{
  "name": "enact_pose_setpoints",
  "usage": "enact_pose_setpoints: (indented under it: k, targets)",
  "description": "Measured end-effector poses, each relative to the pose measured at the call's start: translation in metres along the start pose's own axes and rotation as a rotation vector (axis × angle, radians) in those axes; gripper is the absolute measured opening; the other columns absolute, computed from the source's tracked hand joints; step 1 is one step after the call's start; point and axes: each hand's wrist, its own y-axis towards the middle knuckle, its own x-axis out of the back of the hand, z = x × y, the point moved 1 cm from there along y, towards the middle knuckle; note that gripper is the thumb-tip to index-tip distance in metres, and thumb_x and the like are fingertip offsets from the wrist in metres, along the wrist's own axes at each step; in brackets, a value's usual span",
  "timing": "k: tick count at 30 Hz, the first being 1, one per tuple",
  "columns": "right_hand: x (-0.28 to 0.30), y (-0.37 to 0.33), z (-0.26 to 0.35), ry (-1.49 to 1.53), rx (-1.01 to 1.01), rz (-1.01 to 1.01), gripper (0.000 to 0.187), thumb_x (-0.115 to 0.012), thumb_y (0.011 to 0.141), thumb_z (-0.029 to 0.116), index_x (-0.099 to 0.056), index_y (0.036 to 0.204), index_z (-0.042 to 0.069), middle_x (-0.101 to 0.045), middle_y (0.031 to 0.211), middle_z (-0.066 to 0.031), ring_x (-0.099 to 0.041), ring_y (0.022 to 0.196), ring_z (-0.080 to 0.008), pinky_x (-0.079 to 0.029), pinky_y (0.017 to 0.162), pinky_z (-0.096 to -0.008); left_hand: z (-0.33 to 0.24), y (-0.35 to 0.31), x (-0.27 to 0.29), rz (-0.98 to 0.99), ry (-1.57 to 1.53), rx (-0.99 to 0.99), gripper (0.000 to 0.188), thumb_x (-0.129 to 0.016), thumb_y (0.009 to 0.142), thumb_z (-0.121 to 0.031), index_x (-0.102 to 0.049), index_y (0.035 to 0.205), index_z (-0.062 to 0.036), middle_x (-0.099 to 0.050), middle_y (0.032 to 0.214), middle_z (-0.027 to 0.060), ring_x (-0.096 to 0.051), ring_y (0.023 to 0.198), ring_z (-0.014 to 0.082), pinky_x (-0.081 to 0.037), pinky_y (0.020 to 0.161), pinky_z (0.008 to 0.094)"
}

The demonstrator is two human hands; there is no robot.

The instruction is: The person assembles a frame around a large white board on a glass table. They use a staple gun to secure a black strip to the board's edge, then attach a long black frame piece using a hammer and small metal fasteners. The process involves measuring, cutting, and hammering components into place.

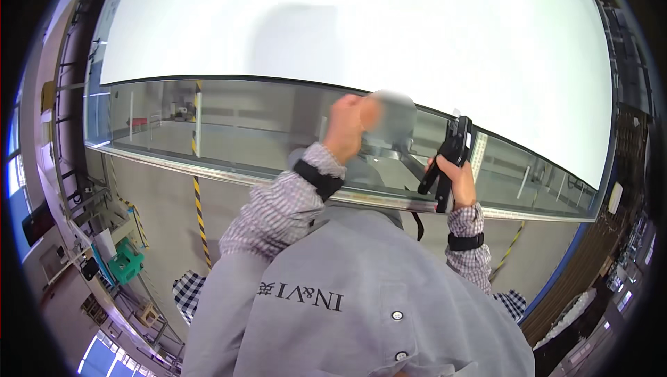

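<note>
My left hand [345, 127] is raised over the near edge of a glass panel, its fingers curled and smeared by motion. A blurred grey, flat-looking piece [397, 114] shows at its fingertips; its kind is not clear. To the right, my right hand [458, 179] wraps round a black two-armed hand tool [456, 142], which looks like a clamp or plier. That tool stands roughly upright across the panel's near rim. Beyond both hands lies a large bright white sheet [445, 43] with a dark border, set back from the clear glass edge [243, 109].
A pale rail [201, 170] runs along the panel's near side, close to my body. Yellow-black floor tape [201, 214] shows below and through the glass. At the left are a green stool [126, 261] and racks. Dark stacked material [629, 161] stands at the right.
</note>
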Motion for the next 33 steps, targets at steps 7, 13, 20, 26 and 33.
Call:
enact_pose_setpoints:
  k: [7, 13, 20, 26, 33]
  targets:
    - [-0.079, -0.017, -0.022, -0.037, -0.066, 0.14, 0.02, -0.058, 0.074, 0.011, -0.057, 0.085, -0.005, -0.061, 0.077, -0.0107, -0.058, 0.072, -0.0182, -0.047, 0.068, -0.0299, -0.082, 0.003, 0.118, -0.032, 0.027, -0.042, 0.015, -0.055, 0.082, -0.013, -0.052, 0.072, -0.0016, -0.053, 0.062, 0.0038, -0.042, 0.046, 0.0067, -0.03, 0.042, 0.0181]
    - [-0.163, -0.036, -0.045, -0.146, 0.01, 0.149, 0.015, -0.065, 0.071, 0.013, -0.057, 0.075, 0.001, -0.058, 0.067, -0.0035, -0.054, 0.063, -0.0108, -0.042, 0.057, -0.024, -0.097, 0.002, 0.147, 0.073, -0.031, 0.075, 0.013, -0.055, 0.082, -0.013, -0.052, 0.076, -0.0016, -0.055, 0.065, 0.0053, -0.044, 0.049, 0.0079, -0.032, 0.043, 0.0188]
    - [-0.219, -0.023, -0.038, -0.061, 0.002, 0.116, 0.014, -0.058, 0.076, 0.014, -0.059, 0.079, 0.0, -0.06, 0.071, -0.0064, -0.057, 0.068, -0.0144, -0.045, 0.064, -0.0266, -0.109, 0.014, 0.153, 0.108, 0.022, 0.097, 0.017, -0.059, 0.079, -0.011, -0.052, 0.069, 0.0003, -0.055, 0.065, 0.0079, -0.043, 0.046, 0.0086, -0.029, 0.04, 0.0205]
    - [-0.241, -0.018, -0.03, -0.143, 0.006, 0.144, 0.015, -0.058, 0.076, 0.014, -0.059, 0.079, -0.001, -0.06, 0.072, -0.0064, -0.057, 0.067, -0.0135, -0.044, 0.062, -0.0254, -0.111, 0.004, 0.15, 0.092, 0.029, 0.108, 0.014, -0.055, 0.08, -0.01, -0.056, 0.072, 0.0007, -0.055, 0.062, 0.0051, -0.043, 0.045, 0.0078, -0.03, 0.041, 0.0195]
    - [-0.253, -0.011, -0.024, -0.135, 0.01, 0.152, 0.012, -0.062, 0.068, 0.007, -0.055, 0.074, -0.001, -0.059, 0.066, -0.008, -0.056, 0.057, -0.014, -0.044, 0.053, -0.0253, -0.11, 0.003, 0.139, 0.077, -0.005, 0.092, 0.019, -0.059, 0.076, -0.01, -0.053, 0.059, -0.0008, -0.052, 0.055, 0.0046, -0.041, 0.042, 0.0069, -0.029, 0.039, 0.0211]
